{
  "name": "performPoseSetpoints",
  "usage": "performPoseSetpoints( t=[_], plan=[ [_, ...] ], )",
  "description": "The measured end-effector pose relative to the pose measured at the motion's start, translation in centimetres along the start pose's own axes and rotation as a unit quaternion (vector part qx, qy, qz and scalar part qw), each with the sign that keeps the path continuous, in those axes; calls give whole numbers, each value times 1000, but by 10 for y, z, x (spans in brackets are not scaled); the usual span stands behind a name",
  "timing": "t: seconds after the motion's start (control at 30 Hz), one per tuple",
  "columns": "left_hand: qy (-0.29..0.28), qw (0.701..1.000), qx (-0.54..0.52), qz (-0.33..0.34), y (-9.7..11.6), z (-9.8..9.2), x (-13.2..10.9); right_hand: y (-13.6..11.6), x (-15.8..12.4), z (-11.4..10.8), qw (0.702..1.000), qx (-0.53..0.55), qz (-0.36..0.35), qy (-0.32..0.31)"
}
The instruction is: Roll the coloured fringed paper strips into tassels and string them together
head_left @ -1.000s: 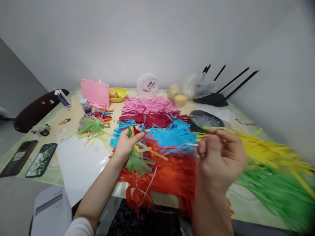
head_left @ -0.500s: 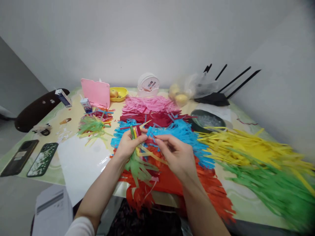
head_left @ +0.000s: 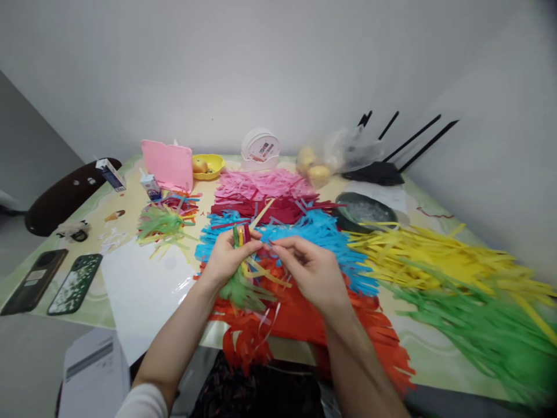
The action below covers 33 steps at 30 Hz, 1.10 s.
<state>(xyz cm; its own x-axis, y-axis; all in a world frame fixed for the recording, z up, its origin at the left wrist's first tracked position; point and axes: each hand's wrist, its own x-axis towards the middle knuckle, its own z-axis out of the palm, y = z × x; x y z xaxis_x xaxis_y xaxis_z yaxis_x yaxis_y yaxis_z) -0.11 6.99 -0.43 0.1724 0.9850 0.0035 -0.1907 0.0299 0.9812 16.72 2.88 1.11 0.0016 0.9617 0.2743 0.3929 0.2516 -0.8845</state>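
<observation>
My left hand [head_left: 228,258] is closed round a bundle of colored paper strips [head_left: 247,293], green, yellow and dark red at the top, with a pale green fringe hanging below. My right hand [head_left: 311,270] is beside it in a pinch, thumb against forefinger. A small dark red strip end seems to show at its fingertips, too small to tell clearly. Under both hands lie fringed paper sheets: blue [head_left: 322,232], orange-red [head_left: 300,313], dark red [head_left: 243,210] and pink [head_left: 265,184].
Yellow strips [head_left: 418,255] and green strips [head_left: 483,325] spread on the right. A finished-looking tassel pile [head_left: 163,223] lies left, near white paper [head_left: 143,290] and two phones, one green-patterned [head_left: 75,283]. A dark bowl [head_left: 363,213], a black router [head_left: 376,173] and a yellow dish [head_left: 215,168] stand behind.
My right hand has moved slightly left, closer to my left hand. The blue bit at its fingertips no longer shows, and a pale strip above the bundle points more upward.
</observation>
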Motion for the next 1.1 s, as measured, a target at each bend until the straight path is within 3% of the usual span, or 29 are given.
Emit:
performPoseSetpoints(
  t=[0.13,0.3,0.5,0.6,0.7,0.77,0.87,0.93,1.0,1.1],
  plan=[
    [-30,999,38,18,-1,0,1,2,0,3,998,55,21,-1],
    [-21,999,36,33,-1,0,3,8,3,4,976,187,86,-76],
    [-88,995,47,18,3,1,2,11,12,-1,938,297,127,-125],
    [-120,988,95,8,1,1,2,13,13,-1,943,284,122,-121],
    [-125,986,112,-6,-3,1,2,13,10,-1,962,243,99,-69],
    [-107,988,109,-15,-5,1,3,11,9,-3,962,264,63,29],
    [-64,994,90,8,-6,-1,6,6,8,-10,918,342,-21,201],
    [-40,997,66,22,-5,-3,7,2,7,-18,902,338,-65,262],
    [-19,999,41,17,-2,-4,7,0,5,-23,928,253,-78,264],
    [18,1000,-2,17,4,-2,4,-4,1,-22,983,71,-54,160]
  ],
)
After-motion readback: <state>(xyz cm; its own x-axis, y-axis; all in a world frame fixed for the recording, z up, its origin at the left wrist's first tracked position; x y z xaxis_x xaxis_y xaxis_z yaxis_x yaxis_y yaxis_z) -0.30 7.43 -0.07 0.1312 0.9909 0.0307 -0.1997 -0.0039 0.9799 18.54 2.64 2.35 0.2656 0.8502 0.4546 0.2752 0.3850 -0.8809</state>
